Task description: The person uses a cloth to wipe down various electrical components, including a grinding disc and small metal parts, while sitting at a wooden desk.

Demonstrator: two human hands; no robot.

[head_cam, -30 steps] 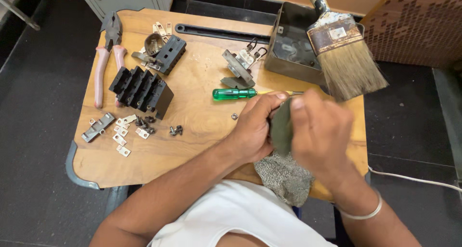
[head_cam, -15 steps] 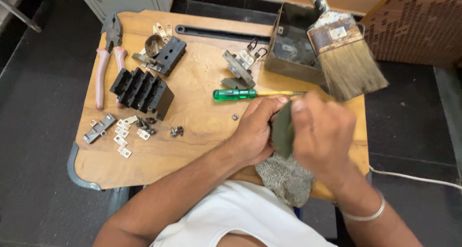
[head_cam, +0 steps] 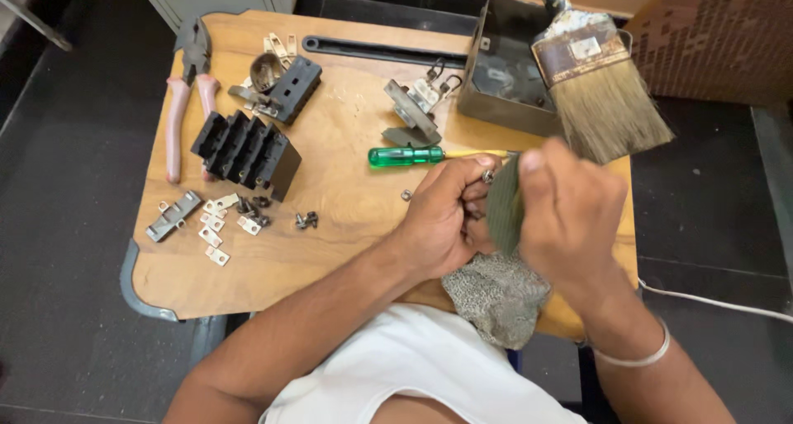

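Note:
My left hand [head_cam: 446, 217] is curled shut around a small metal part, its silvery tip showing at my fingertips [head_cam: 487, 176]. Pressed against it is a dark green abrasive pad [head_cam: 504, 205], which my right hand [head_cam: 570, 213] grips. Both hands meet over the front right of a small wooden table [head_cam: 347, 250]. A grey speckled cloth [head_cam: 496, 296] hangs below my hands at the table's edge. What the part is cannot be made out.
A green-handled screwdriver [head_cam: 409, 155] lies just beyond my hands. Black terminal blocks [head_cam: 248, 151] [head_cam: 289, 89], pink-handled pliers [head_cam: 186, 102], small metal plates [head_cam: 211, 226] and screws [head_cam: 306, 220] lie at the left. At the back right a metal box [head_cam: 504, 69] carries a wide paintbrush [head_cam: 599, 85].
My hands have shifted only slightly against each other, the pad still on the part. Nothing on the table has moved.

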